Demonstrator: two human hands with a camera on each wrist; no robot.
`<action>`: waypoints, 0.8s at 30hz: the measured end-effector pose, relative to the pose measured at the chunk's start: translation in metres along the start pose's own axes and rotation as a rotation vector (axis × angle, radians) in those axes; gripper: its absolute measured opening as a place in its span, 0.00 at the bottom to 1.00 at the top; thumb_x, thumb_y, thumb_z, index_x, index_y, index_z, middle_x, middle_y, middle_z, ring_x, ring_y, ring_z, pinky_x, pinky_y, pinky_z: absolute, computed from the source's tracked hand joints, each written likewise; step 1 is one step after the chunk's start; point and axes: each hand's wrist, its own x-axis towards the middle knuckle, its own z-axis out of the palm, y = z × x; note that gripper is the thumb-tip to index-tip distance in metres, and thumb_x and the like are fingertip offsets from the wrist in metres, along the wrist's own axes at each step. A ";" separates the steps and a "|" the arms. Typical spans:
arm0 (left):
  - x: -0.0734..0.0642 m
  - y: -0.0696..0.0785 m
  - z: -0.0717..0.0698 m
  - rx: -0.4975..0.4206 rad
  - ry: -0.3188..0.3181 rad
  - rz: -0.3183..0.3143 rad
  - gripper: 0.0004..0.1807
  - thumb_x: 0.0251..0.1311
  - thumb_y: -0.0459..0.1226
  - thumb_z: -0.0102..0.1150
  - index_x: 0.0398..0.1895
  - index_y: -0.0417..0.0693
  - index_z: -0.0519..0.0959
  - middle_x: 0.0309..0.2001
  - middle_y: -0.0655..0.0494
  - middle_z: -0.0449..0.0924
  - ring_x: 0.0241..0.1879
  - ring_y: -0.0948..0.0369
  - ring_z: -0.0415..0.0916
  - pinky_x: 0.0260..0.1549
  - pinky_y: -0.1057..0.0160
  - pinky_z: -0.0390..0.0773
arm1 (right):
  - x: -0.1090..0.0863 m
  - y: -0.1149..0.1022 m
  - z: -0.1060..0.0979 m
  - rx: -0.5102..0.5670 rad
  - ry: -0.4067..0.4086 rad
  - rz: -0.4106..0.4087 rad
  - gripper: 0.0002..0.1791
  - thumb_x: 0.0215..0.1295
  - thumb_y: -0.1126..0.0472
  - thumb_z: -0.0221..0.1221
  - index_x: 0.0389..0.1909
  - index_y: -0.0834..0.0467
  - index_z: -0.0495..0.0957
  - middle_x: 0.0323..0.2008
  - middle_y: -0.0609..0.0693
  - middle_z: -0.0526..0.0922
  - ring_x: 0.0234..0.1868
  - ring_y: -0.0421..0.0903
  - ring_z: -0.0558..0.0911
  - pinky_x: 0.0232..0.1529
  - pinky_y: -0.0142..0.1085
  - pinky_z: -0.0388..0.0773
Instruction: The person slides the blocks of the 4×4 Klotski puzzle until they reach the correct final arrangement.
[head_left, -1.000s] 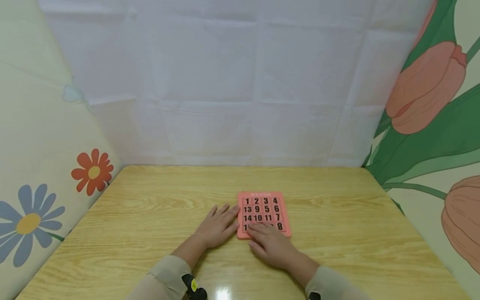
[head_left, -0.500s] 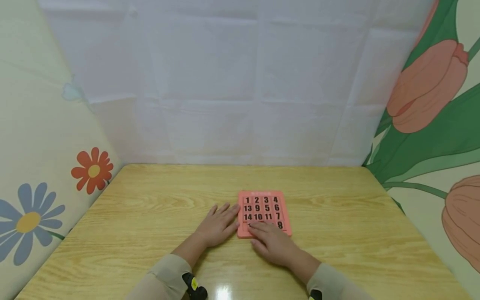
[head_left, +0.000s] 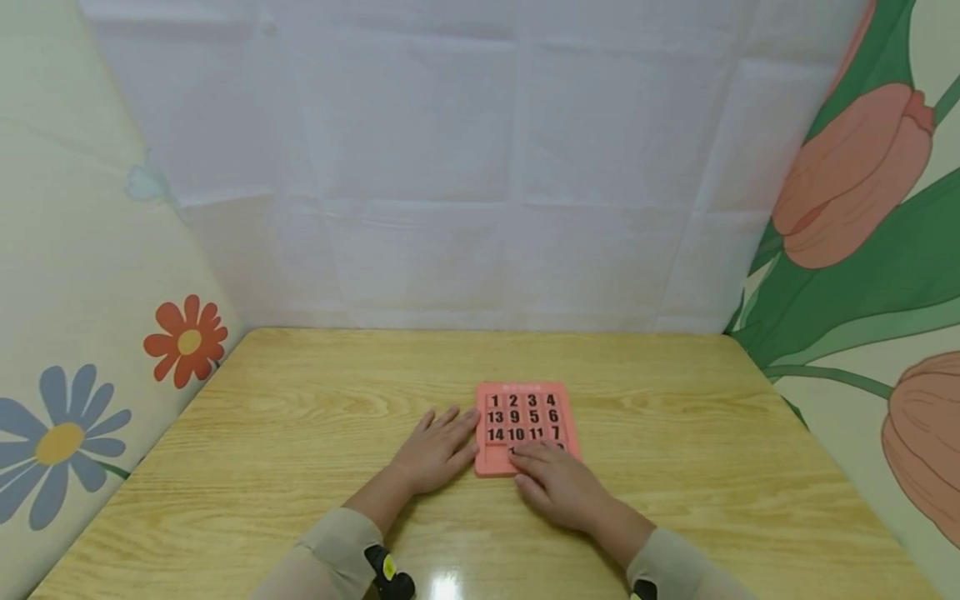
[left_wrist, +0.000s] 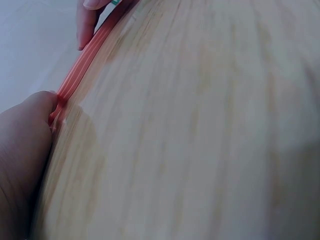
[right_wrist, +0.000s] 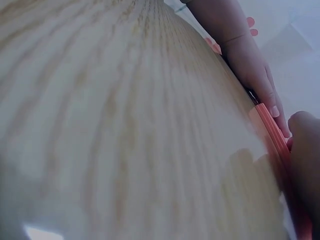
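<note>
A pink sliding number puzzle lies flat on the table. Its top row reads 1, 2, 3, 4; 13, 9, 5, 6 and 14, 10, 11, 7 follow below. At the bottom left a slot is bare, and most of that row is hidden under fingers. My left hand rests on the tabletop with extended fingers, its fingertips and thumb against the puzzle's left edge. My right hand reaches over the lower edge, fingers extended onto the bottom-row tiles. Both wrist views catch the puzzle's pink side edge and parts of both hands.
The wood-grain table extends around the puzzle on every side. A white cloth hangs behind it. Panels printed with flowers stand at left and right. Black wrist straps show at both sleeves.
My right hand has shifted right along the bottom row. A tile that was at the bottom left has moved right, baring the corner slot. My left hand has stayed in place.
</note>
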 end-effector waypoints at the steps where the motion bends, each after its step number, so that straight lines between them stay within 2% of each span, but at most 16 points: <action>1: 0.000 0.000 0.000 0.003 0.000 -0.001 0.32 0.75 0.53 0.38 0.76 0.49 0.58 0.76 0.54 0.58 0.77 0.48 0.50 0.76 0.41 0.43 | 0.000 0.001 0.000 0.000 0.000 0.002 0.23 0.75 0.49 0.46 0.65 0.52 0.74 0.67 0.48 0.74 0.70 0.49 0.70 0.75 0.48 0.60; 12: 0.001 -0.002 0.001 0.019 -0.007 -0.003 0.32 0.75 0.54 0.37 0.76 0.50 0.57 0.76 0.55 0.58 0.77 0.49 0.49 0.76 0.42 0.44 | 0.002 -0.002 0.001 -0.019 0.023 -0.006 0.24 0.75 0.49 0.47 0.67 0.53 0.73 0.68 0.48 0.73 0.71 0.48 0.69 0.75 0.46 0.59; 24: 0.001 -0.003 0.002 0.009 0.001 0.009 0.32 0.75 0.54 0.37 0.76 0.50 0.57 0.76 0.55 0.58 0.77 0.49 0.50 0.76 0.41 0.44 | 0.025 -0.009 0.004 -0.036 0.000 0.018 0.28 0.77 0.47 0.44 0.70 0.55 0.68 0.71 0.51 0.68 0.73 0.52 0.65 0.74 0.47 0.61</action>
